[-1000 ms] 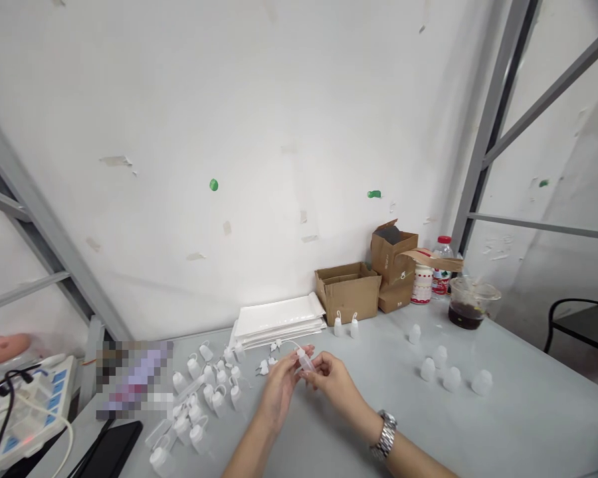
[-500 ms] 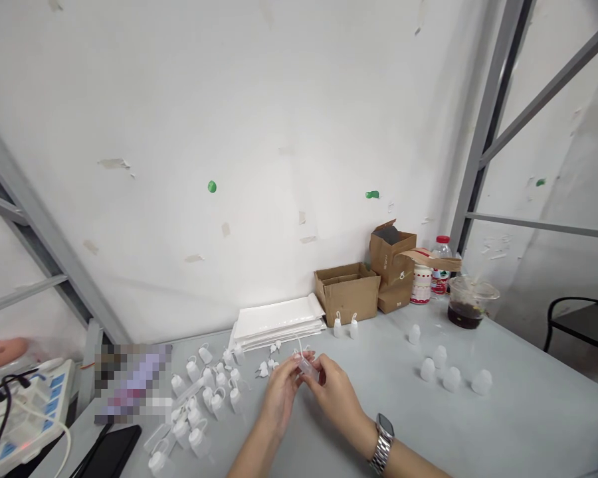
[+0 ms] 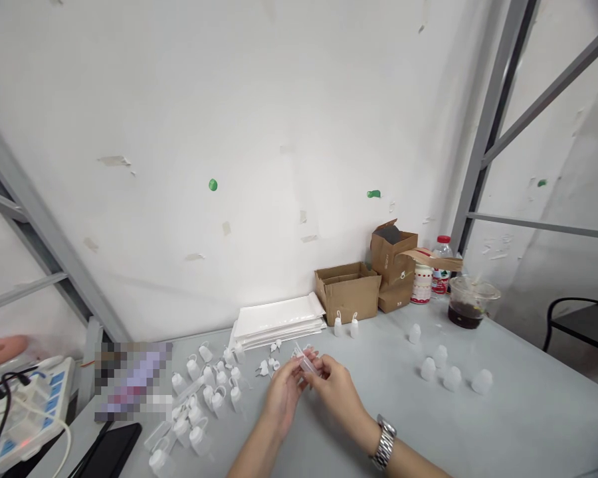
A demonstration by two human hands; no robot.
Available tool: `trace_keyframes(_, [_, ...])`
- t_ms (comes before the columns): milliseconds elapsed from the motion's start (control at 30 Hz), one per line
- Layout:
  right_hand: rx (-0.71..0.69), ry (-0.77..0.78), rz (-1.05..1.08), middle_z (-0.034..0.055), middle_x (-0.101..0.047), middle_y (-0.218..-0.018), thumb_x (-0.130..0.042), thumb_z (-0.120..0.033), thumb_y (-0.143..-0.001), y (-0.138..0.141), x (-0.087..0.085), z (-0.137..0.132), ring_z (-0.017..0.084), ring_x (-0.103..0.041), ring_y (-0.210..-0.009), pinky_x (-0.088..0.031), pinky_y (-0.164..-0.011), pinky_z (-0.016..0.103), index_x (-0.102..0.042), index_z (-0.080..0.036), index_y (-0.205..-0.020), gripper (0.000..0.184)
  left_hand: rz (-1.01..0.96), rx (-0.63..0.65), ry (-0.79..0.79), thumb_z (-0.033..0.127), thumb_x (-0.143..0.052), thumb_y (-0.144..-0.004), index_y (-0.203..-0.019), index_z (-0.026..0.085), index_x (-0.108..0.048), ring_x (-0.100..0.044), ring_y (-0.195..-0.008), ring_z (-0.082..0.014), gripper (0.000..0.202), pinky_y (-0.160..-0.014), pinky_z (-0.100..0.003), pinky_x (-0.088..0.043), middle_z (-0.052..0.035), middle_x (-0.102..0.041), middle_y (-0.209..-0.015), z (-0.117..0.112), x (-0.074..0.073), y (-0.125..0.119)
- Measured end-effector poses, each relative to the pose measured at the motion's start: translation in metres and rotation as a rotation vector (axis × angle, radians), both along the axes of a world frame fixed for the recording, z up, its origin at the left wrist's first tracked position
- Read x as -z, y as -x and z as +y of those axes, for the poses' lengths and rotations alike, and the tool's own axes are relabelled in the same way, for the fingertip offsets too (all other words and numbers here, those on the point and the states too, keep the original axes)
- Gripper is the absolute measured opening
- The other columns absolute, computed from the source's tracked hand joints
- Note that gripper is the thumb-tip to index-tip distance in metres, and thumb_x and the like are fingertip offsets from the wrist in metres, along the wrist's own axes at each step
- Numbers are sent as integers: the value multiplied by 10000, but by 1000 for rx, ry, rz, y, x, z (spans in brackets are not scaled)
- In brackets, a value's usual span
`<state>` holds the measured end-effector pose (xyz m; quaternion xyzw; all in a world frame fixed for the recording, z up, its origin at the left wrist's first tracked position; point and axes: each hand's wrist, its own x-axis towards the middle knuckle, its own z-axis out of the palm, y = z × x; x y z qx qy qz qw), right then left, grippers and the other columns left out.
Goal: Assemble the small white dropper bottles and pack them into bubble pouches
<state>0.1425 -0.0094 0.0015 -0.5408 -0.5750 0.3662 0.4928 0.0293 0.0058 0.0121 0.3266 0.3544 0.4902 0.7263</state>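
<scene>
Near the middle of the table, my left hand (image 3: 282, 392) and my right hand (image 3: 336, 385) meet around a small translucent plastic dropper bottle (image 3: 309, 364). It is tilted, its narrow white tip pointing up and to the left. Fingers of both hands close on it, and they hide its lower end. To the left of my hands lies a group of small white-capped bottles (image 3: 217, 400) with looped straps, some upright and some lying down. Several small loose white caps (image 3: 264, 368) lie just beyond my left hand.
Behind my hands are a stack of white envelopes (image 3: 279, 317), a cardboard box (image 3: 351, 299) and a brown paper bag (image 3: 395, 272). Several white pieces (image 3: 452, 379) and a plastic bowl of dark liquid (image 3: 466, 312) stand right. A black phone (image 3: 107, 453) and power strip (image 3: 40, 411) are left.
My right hand and wrist have turned slightly, and the watch now shows more of its side. The bottle's tip looks straighter than before. Both hands stay in nearly the same place.
</scene>
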Motion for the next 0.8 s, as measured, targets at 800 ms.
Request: trace_keyframes(800, [-493,449,1023,4,-521,-610,-686,-285,-672,-5,1,7,29,-322,-455,-213,-474,195,-613,-84,-714,218,-165,16,80,201,-466,-773,-945,101,-658,-544,-1041,-196,277,-928,-293,-361,-102,-661,-1028,1,0,0])
